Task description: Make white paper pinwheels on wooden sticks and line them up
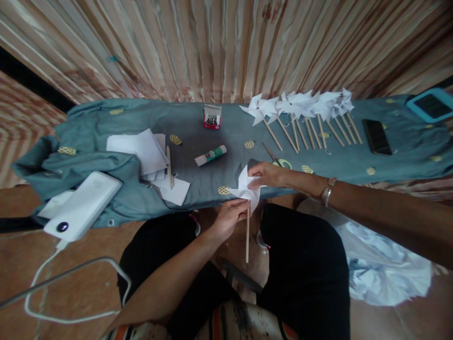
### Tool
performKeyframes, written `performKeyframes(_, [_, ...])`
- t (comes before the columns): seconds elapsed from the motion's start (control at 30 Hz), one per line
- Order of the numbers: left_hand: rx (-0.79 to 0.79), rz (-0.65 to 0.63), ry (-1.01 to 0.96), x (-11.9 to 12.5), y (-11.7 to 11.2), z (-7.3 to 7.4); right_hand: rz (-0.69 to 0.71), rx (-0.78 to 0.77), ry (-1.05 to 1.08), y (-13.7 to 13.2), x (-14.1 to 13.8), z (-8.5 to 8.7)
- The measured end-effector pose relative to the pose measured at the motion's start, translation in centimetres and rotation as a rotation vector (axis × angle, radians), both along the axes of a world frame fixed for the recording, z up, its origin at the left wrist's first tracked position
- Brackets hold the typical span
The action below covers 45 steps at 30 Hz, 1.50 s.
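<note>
A white paper pinwheel on a thin wooden stick is held at the front edge of the cloth-covered table. My left hand is closed around the top of the stick, just under the paper blades. On the blades' right side, my right hand presses with fingers and thumb; its fingertips are partly hidden by paper. Scissors with pale green handles lie just behind my right hand. A glue stick rests further left, and behind it stands an open red box of metal pins.
Several finished pinwheels lie in a row at the back right, beside a dark phone. Paper sheets, a pencil and a white power bank with a cable are on the left. A plastic bag sits low right.
</note>
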<state>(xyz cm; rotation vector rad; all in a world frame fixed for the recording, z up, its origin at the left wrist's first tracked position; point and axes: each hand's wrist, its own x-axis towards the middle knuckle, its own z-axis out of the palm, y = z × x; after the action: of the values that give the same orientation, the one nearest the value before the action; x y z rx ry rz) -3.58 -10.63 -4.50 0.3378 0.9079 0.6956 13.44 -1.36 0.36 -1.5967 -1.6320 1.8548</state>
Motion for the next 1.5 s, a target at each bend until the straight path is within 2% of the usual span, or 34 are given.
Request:
performKeyframes(0.47, [0.004, 0.032, -0.001, 0.4, -0.1, -0.1, 0.017, -0.098, -0.012, 0.3, 0.1, 0.0])
performKeyframes(0.63, [0.01, 0.029, 0.014, 0.4, -0.1, -0.2, 0.039, -0.059, -0.059, 0.5, 0.2, -0.2])
performKeyframes(0.77, [0.014, 0.022, 0.009, 0.5, 0.0, -0.4, -0.004, -0.008, -0.057, 0.5, 0.1, -0.1])
performKeyframes(0.97, [0.008, 0.015, 0.012, 0.5, -0.1, -0.4, 0.052, -0.119, -0.013, 0.7, 0.5, -0.3])
performKeyframes(1.2, [0.025, 0.026, 0.015, 0.3, -0.2, 0.2, 0.057, -0.113, 0.02, 0.7, 0.7, -0.5])
performKeyframes(1.33, [0.053, 0.027, 0.02, 0.2, -0.1, 0.7, 0.018, -0.117, 0.055, 0.3, 0.6, 0.0])
performKeyframes(1.5, [0.039, 0.079, 0.04, 0.2, 0.3, 1.5, -0.127, -0.089, 0.084, -0.3, 0.2, 0.7])
